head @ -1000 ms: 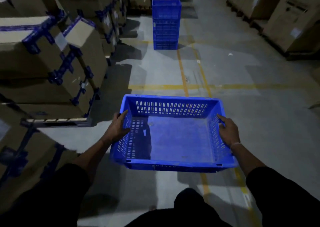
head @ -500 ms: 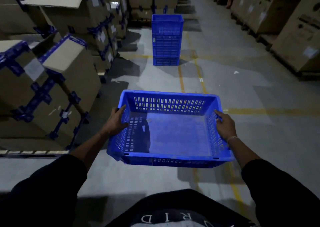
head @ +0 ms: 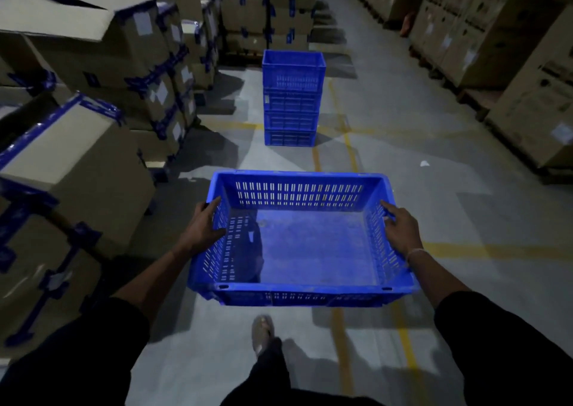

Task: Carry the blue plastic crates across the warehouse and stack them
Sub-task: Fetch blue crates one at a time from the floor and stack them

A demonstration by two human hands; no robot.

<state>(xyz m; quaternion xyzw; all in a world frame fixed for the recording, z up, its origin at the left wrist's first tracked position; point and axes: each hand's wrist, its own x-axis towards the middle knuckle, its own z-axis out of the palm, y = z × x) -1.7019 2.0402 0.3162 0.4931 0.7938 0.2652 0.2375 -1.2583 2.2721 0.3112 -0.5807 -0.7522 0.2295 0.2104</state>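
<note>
I carry an empty blue plastic crate with slotted walls, held level above the floor in front of me. My left hand grips its left rim, thumb inside the wall. My right hand grips the right rim the same way. Straight ahead on the floor stands a stack of blue crates, several high, its top one open and empty.
Taped cardboard boxes are piled along the left, some leaning. Large cartons on pallets line the right. More boxes stand behind the stack. Yellow floor lines run down the aisle. My foot shows below the crate.
I have walked forward with the crate; the stack of blue crates is nearer and larger in view. Both hands keep the same hold on the rims.
</note>
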